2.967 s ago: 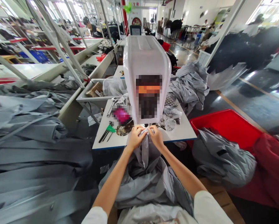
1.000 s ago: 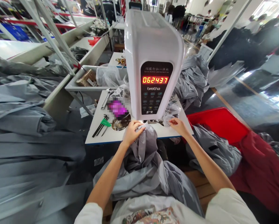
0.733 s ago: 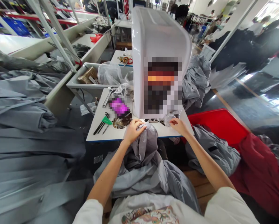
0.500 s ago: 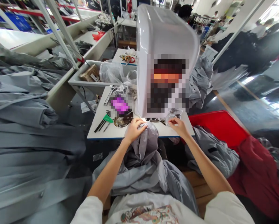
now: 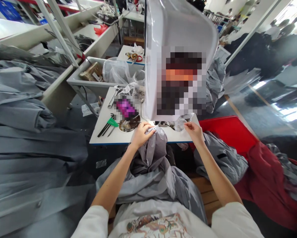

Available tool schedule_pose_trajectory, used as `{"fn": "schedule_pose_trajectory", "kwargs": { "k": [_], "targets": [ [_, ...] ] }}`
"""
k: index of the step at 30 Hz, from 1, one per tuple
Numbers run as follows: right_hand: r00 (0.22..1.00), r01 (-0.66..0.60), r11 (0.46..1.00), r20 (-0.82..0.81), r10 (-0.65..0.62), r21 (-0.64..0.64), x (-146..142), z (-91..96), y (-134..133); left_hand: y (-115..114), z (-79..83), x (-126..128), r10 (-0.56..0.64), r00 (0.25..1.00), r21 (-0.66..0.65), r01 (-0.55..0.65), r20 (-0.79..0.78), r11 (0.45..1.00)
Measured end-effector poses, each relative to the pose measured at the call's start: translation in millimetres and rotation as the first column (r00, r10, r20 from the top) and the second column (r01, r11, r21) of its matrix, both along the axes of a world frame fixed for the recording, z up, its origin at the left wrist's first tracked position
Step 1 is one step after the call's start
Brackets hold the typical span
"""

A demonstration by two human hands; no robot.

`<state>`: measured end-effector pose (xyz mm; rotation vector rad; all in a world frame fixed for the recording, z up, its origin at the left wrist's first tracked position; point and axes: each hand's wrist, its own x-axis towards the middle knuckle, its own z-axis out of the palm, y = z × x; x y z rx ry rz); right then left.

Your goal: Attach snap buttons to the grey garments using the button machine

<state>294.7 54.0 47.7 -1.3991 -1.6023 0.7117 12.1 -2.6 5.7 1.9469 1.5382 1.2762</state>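
Grey fabric point(image 5: 157, 148) lies gathered at the table's front edge, beneath a white machine housing point(image 5: 183, 19), and runs down over my lap. My left hand point(image 5: 141, 135) grips it near its top end, fingers closed on the cloth. A small shiny spot shows by those fingertips; what it is I cannot make out. To the right, my right hand point(image 5: 195, 132) has thumb and fingers pinched together, beside a clear plastic bag point(image 5: 180, 124). Whatever sits in that pinch is too small to tell.
On the white table point(image 5: 106, 137) lie dark thin tools with a green tag point(image 5: 112, 122), a wrench point(image 5: 113, 99) and a recess with metal parts point(image 5: 125, 126). A red bin point(image 5: 225, 132) stands at right. Grey cloth piles point(image 5: 34, 148) fill the left.
My right hand has drawn to the right, away from the plastic bag, and its fingers are pinched. My left hand stays on the fabric. The view has shifted slightly.
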Motion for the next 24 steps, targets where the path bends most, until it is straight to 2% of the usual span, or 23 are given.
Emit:
{"fn": "schedule_pose_trajectory", "kwargs": {
  "k": [2, 6, 9, 12, 16, 24],
  "targets": [
    [0.997, -0.067, 0.998, 0.026, 0.067, 0.018, -11.2, 5.8, -14.2, 0.0, -0.1, 0.6, 0.002, 1.000, 0.011, -0.002, 0.001, 1.000],
    [0.969, -0.237, 0.969, 0.096, 0.230, 0.075, -58.8, 11.7, -35.6, -0.3, -0.6, 1.3, 0.005, 1.000, 0.018, -0.005, 0.001, 1.000],
    [0.940, -0.327, 0.935, 0.146, 0.307, 0.138, -93.2, 8.5, -37.0, -0.4, -0.8, 1.0, 0.007, 1.000, 0.006, -0.007, -0.014, 1.000],
    [0.923, -0.353, 0.905, 0.243, 0.297, 0.235, -112.9, 0.5, -31.7, -0.4, -0.3, 0.4, 0.006, 1.000, -0.004, -0.006, -0.018, 1.000],
    [0.893, -0.386, 0.870, 0.359, 0.270, 0.306, -119.7, -9.5, -28.0, -0.9, 1.7, -0.2, 0.003, 1.000, -0.011, -0.004, -0.016, 1.000],
    [0.765, -0.505, 0.812, 0.588, 0.263, 0.294, -116.0, -13.3, -34.6, -2.8, 6.5, -0.5, 0.001, 1.000, -0.037, -0.001, -0.017, 0.999]
  ]
}}
